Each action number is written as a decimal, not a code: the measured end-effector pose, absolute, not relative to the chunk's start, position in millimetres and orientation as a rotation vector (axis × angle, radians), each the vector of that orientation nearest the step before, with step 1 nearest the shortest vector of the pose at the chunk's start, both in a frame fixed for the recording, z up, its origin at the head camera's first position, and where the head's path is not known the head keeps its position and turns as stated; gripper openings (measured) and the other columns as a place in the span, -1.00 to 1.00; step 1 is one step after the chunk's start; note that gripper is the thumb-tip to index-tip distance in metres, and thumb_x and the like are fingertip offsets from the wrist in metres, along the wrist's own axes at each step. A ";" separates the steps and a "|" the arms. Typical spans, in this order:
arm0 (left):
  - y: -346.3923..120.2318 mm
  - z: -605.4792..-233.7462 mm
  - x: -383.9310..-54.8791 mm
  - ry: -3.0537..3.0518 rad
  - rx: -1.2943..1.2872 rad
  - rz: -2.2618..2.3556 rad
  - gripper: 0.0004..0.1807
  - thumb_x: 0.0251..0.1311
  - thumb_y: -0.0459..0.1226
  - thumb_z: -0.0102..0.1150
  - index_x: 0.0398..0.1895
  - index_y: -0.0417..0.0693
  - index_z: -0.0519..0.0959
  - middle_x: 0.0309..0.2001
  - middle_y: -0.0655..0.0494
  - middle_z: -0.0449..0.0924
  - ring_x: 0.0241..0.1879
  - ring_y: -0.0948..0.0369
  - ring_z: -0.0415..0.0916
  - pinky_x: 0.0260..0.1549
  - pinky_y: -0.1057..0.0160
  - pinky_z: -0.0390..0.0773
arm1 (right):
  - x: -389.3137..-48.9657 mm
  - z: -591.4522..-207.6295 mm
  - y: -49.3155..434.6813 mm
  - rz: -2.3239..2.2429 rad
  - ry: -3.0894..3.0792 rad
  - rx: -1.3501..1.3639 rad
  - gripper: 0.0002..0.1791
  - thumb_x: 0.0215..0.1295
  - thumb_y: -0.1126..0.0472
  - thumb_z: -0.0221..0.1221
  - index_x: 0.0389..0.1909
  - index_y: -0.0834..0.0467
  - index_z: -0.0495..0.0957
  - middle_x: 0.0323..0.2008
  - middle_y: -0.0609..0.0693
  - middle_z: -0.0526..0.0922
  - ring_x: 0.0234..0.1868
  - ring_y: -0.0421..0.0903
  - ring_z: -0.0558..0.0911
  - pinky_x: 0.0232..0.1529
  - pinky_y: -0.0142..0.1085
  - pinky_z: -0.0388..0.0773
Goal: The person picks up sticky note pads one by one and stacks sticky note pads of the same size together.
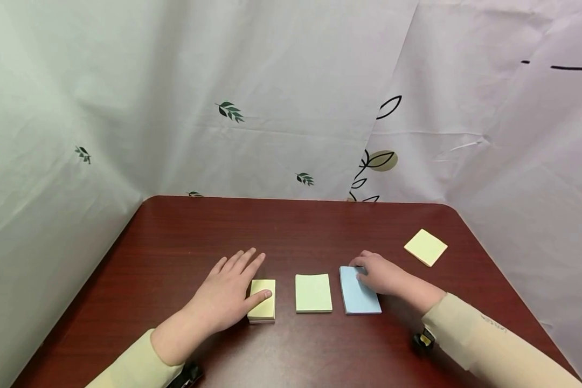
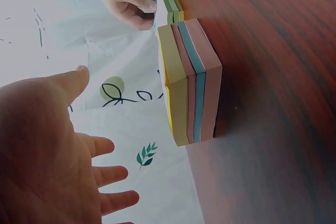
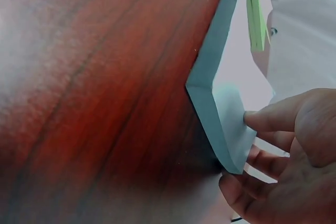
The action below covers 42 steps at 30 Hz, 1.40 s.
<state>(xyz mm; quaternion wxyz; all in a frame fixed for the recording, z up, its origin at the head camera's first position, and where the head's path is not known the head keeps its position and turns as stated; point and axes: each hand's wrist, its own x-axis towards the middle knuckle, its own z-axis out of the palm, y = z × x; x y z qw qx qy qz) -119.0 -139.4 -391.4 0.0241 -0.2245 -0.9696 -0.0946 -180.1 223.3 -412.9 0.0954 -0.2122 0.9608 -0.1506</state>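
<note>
My right hand (image 1: 382, 275) pinches the far right edge of a light blue sticky note pad (image 1: 361, 300). In the right wrist view, the thumb lies on top of that pad (image 3: 231, 114) and the other fingers curl by its edge. Spread fingers extend from my left hand (image 1: 225, 296), which hovers at the left of a small yellow-topped sticky note stack (image 1: 262, 311), its thumb over the top. The left wrist view shows this stack (image 2: 195, 87) layered in yellow, pink and blue, apart from the hand. Between the two hands lies a pale green sticky note pad (image 1: 313, 293).
A pale yellow sticky note pad (image 1: 425, 248) lies turned at an angle towards the right rear of the dark red wooden table (image 1: 213, 221). White cloth (image 1: 271, 64) printed with leaves hangs behind and along both sides.
</note>
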 end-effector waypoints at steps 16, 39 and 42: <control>-139.8 -390.4 -120.7 -2.982 -0.694 -0.286 -0.14 0.30 0.28 -0.01 0.53 0.03 0.19 0.51 -0.02 0.14 0.47 -0.08 0.10 0.37 -0.17 0.06 | -175.0 -412.8 222.7 -0.369 2.890 -0.597 -0.76 0.30 0.32 0.22 -0.02 0.17 0.61 -0.07 0.08 0.54 -0.03 0.10 0.49 -0.07 -0.05 0.48; -153.5 -391.3 -123.9 -3.002 -0.633 -0.289 -0.13 0.33 0.31 -0.11 0.57 0.08 0.11 0.54 -0.02 0.05 0.47 -0.12 0.06 0.36 -0.22 0.03 | -156.9 -393.5 257.7 -0.506 3.049 -0.860 -0.33 0.46 -0.11 0.08 0.47 0.11 0.26 0.44 0.09 0.28 0.46 0.13 0.22 0.35 0.11 0.20; -155.3 -390.8 -123.9 -3.002 -0.627 -0.294 -0.13 0.34 0.32 -0.12 0.57 0.08 0.10 0.54 -0.03 0.04 0.47 -0.12 0.06 0.36 -0.23 0.03 | -152.2 -391.1 263.3 -0.458 3.084 -0.880 -0.29 0.46 -0.14 0.06 0.51 0.06 0.18 0.50 0.04 0.17 0.51 0.13 0.11 0.38 0.11 0.13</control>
